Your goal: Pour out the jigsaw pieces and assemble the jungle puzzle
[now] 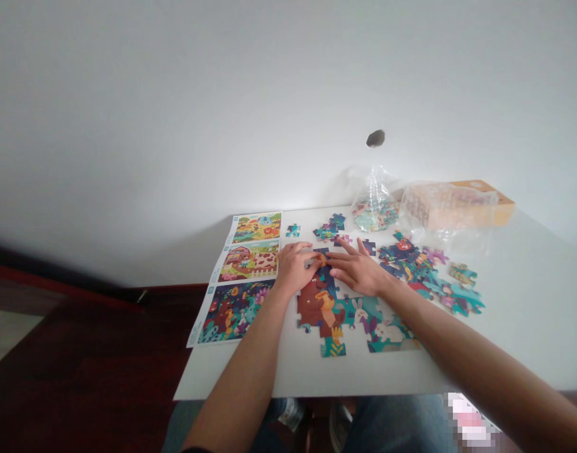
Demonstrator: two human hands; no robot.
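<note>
Brown-and-teal jigsaw section [322, 313] lies partly built at six o'clock on the white worktop [528, 340]; left hand [295, 267] and right hand [358, 270] nearly meet at its top edge, any grip unclear; loose pieces [411, 267] lie heaped at two o'clock.

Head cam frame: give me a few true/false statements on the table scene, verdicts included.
1. The left hand and right hand are both bare and over jigsaw pieces. True.
2. The printed sheet of three puzzle pictures lies right of the hands. False: it lies left of them.
3. A cardboard box sits behind clear plastic at the table's far side. True.
4. The assembled puzzle section shows a barn. False: it shows a brown bear and white rabbits.
5. Loose puzzle pieces lie right of the right hand. True.
</note>
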